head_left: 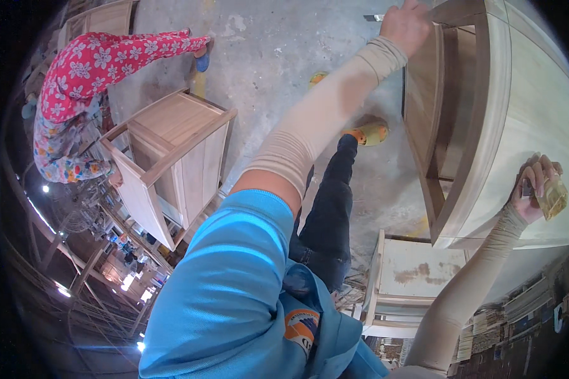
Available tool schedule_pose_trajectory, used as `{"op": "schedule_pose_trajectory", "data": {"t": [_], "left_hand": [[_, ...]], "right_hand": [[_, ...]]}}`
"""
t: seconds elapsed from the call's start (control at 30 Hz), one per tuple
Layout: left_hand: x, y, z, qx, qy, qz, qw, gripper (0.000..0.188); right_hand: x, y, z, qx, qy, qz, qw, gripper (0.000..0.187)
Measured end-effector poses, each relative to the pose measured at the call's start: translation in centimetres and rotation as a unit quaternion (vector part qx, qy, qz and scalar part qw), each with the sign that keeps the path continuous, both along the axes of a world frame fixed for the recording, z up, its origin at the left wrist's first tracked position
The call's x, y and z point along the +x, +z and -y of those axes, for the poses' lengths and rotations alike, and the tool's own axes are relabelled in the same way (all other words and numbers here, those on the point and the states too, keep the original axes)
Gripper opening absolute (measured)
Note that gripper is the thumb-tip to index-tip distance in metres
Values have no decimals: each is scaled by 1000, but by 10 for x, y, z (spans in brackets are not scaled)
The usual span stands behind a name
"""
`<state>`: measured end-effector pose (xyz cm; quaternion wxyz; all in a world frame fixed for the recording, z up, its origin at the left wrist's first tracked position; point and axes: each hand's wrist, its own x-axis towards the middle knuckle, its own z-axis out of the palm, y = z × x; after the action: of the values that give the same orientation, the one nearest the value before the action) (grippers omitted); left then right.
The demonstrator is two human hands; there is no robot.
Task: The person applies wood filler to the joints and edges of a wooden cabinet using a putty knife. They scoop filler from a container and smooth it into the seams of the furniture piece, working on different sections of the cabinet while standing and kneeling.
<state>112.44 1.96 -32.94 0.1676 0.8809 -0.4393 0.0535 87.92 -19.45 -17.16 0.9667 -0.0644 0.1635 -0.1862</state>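
My left hand [406, 28] is closed near the top edge, beside the upper corner of a pale wooden cabinet [537, 107]. A short flat metal blade [374, 18] sticks out to the left of its fingers, like a putty knife; the handle is hidden in the fist. My right hand [532, 189] lies over the cabinet's smooth pale panel, fingers curled round a yellowish, see-through, block-like piece [553, 197]. What that piece is, I cannot make out. The cabinet's open frame faces my legs, showing its hollow inside.
At left, a person in red floral trousers [88, 69] bends over a second wooden cabinet [183, 151], one hand on its edge. A white-topped wooden unit [423, 265] stands near my legs. Stacked boards [487, 328] lie at lower right. My yellow-green slippers [374, 132] stand on the concrete floor [253, 57].
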Motion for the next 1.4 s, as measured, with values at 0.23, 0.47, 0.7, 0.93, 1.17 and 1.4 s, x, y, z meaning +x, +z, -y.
{"op": "schedule_pose_trajectory", "data": {"t": [0.23, 0.47, 0.7, 0.93, 1.17, 1.4], "left_hand": [[-2, -22, 15, -135, 38, 4, 990, 14], [-2, -24, 17, -224, 94, -189, 952, 17], [10, -43, 20, -209, 67, -176, 960, 17], [-1, -14, 22, -245, 94, -213, 941, 18], [1, -34, 30, -230, 62, -158, 958, 18], [-12, -18, 39, -233, 137, -237, 933, 15]], "right_hand": [[3, 0, -4, -2, -2, 4, 1000, 9], [0, 0, -5, 1, -10, -9, 1000, 10], [3, -3, -4, -1, -5, 2, 1000, 11], [1, 0, -5, -12, -13, -11, 1000, 11], [3, -1, -4, 12, 0, 2, 1000, 12], [1, -1, -1, 1, -7, -13, 1000, 14]]}}
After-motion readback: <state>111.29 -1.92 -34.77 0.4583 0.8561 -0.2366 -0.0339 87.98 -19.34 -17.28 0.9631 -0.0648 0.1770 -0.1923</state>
